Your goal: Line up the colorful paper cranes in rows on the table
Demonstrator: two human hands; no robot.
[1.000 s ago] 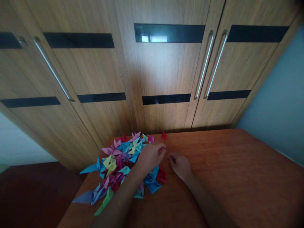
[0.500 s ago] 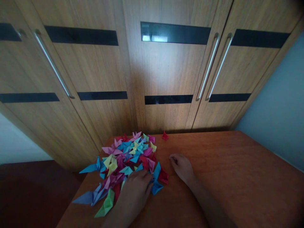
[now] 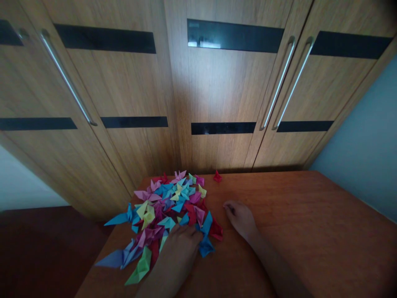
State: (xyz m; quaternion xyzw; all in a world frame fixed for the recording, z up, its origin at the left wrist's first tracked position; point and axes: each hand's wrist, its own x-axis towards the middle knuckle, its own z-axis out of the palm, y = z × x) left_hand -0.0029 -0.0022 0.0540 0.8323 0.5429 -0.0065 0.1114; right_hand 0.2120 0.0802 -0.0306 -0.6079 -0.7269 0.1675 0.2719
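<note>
A heap of folded paper cranes (image 3: 159, 209) in pink, blue, yellow, green, purple and red lies on the left part of the table. My left hand (image 3: 182, 244) reaches over the front of this heap, its fingers curled down. Its fingertips meet a blue paper crane (image 3: 206, 240) at the heap's right edge; the grip itself is partly hidden by the hand. Just behind that crane is a red paper crane (image 3: 216, 229). My right hand (image 3: 240, 217) rests on the wood to the right of the heap, loosely closed, with nothing visible in it.
The reddish-brown table (image 3: 304, 223) stretches to the right. A lone small red paper piece (image 3: 217, 176) sits at its back edge. Behind stands a wooden wardrobe (image 3: 217, 87) with long metal handles. A dark floor (image 3: 46, 248) shows at the left.
The view has shifted slightly. My left hand stays at the blue paper crane, its fingers a little more drawn over it. The right hand keeps its place.
</note>
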